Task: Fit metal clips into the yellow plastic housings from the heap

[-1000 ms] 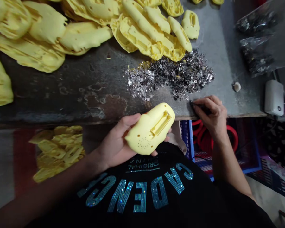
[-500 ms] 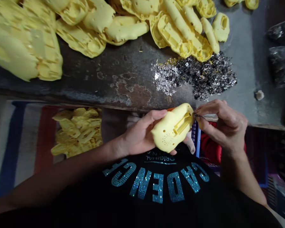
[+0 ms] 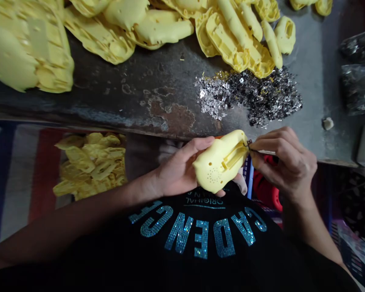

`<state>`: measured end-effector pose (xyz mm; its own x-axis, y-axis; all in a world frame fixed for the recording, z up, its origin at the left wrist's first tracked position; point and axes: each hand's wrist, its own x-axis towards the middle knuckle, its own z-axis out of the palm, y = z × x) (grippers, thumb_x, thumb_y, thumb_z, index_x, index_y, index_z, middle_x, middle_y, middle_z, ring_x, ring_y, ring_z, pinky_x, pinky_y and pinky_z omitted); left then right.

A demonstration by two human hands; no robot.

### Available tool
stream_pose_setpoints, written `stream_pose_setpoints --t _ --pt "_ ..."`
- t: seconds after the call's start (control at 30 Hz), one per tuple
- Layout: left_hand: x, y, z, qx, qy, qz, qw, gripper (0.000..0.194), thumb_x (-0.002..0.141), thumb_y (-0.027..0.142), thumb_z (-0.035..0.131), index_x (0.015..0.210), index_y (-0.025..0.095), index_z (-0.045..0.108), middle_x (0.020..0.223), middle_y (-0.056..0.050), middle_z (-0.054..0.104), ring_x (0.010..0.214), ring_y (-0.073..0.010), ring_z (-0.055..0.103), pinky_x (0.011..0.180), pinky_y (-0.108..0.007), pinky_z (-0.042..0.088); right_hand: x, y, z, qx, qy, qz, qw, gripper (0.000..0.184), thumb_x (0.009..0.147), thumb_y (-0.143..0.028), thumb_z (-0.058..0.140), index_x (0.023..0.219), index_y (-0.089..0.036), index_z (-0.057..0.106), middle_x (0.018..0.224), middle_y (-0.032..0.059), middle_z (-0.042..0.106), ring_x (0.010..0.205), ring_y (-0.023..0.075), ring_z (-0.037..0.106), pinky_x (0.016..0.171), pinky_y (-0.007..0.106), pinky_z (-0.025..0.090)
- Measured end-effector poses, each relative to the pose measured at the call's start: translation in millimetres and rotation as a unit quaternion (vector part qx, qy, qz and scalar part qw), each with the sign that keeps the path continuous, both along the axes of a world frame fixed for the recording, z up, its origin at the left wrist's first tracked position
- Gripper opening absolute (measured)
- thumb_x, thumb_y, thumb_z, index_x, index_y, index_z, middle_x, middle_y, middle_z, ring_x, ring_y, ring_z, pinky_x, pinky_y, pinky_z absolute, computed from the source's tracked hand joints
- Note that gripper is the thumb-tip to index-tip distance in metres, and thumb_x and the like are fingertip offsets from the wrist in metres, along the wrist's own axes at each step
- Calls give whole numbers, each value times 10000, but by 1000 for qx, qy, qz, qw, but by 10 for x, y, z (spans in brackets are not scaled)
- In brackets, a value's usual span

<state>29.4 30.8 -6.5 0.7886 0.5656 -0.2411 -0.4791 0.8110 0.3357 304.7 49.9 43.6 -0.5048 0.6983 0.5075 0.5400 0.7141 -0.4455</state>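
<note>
My left hand [image 3: 185,166] is closed around a yellow plastic shell [image 3: 211,166], tilted, its outer face toward me with small holes and a long slotted recess. My right hand [image 3: 284,162] pinches a small metal contact piece [image 3: 248,143] between thumb and fingers. The piece is at the recess's right end, by the shell's edge; whether it sits inside a slot I cannot tell. Beyond the hands, a heap of small shiny metal pieces [image 3: 273,99] lies on the dark worktable [image 3: 118,101].
Yellow shells [image 3: 161,30] pile along the table's far side. More yellow parts [image 3: 94,162] lie below at the left, by a striped sheet [image 3: 39,170]. Plastic bags of metal parts [image 3: 359,87] are at the right. Red items [image 3: 266,188] sit below my right hand.
The metal piece in my right hand has come slightly left, up against the recess's end. My left hand keeps its hold on the shell. The view has shifted a little.
</note>
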Motion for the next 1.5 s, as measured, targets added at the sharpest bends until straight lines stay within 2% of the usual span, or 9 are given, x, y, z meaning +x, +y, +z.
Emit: stream_pose_setpoints --t 0.17,0.4,0.67,0.8,0.93,1.03,1.2,1.37,1.5 --pt "42 0 20 22 -1 3 1000 647 1064 586 728 1583 212 631 1407 -168 830 1214 -363 843 786 -401 758 -14 -30 62 60 -86 -6 994 330 1023 -21 810 1223 -267 718 1080 35 850 903 243 751 845 435 587" --pt "75 -5 41 36 15 5 999 715 1067 626 730 1668 264 594 1475 -173 818 1277 -399 837 792 -411 747 -46 -93 108 97 -149 -34 983 294 1052 -60 811 1225 -262 685 1088 39 844 942 254 728 839 440 558" --pt "73 -14 37 27 28 -2 999 778 1040 647 751 1708 281 593 1430 -157 832 1182 -359 850 809 -420 751 -34 -77 87 80 -148 -21 986 280 1072 -82 800 1255 -270 705 1097 38 858 933 251 743 831 439 581" --pt "70 2 45 25 5 -7 1000 727 1062 625 719 1655 214 628 1416 -189 837 1179 -360 845 735 -360 720 -21 -73 67 37 -90 -14 995 351 1043 -59 827 1305 -277 744 1127 43 874 948 256 792 868 436 633" --pt "60 14 40 6 -21 -7 1000 684 1095 546 669 1665 172 612 1449 -215 828 1211 -371 849 764 -376 731 -27 -101 23 27 -21 -44 998 441 997 4 831 1339 -270 783 1132 46 887 938 248 816 884 415 654" --pt "54 14 33 -8 -32 -10 999 689 1099 521 654 1684 162 590 1450 -218 829 1212 -365 854 782 -389 739 -46 -141 -18 53 -48 -79 994 435 1015 -6 817 1351 -281 799 1133 44 892 936 252 800 882 416 630" --pt "46 8 46 -11 -29 -20 999 772 1109 539 640 1759 141 520 1455 -235 828 1205 -367 859 782 -384 735 -83 -217 -48 107 -129 -97 981 432 1043 -61 830 1419 -267 780 1141 69 893 951 270 776 856 426 567" --pt "67 -5 10 13 -23 -2 1000 896 1071 632 680 1815 189 455 1490 -243 816 1206 -396 859 742 -397 731 -107 -263 -31 114 -133 -102 979 505 1051 -65 821 1494 -302 759 1140 55 904 947 269 797 823 439 521" --pt "89 -26 -29 24 -17 21 999 879 1043 628 722 1785 211 502 1481 -232 821 1110 -370 870 723 -412 739 -111 -270 -30 121 -140 -104 977 570 1057 -76 808 1557 -339 731 1131 37 910 929 261 803 808 443 532"
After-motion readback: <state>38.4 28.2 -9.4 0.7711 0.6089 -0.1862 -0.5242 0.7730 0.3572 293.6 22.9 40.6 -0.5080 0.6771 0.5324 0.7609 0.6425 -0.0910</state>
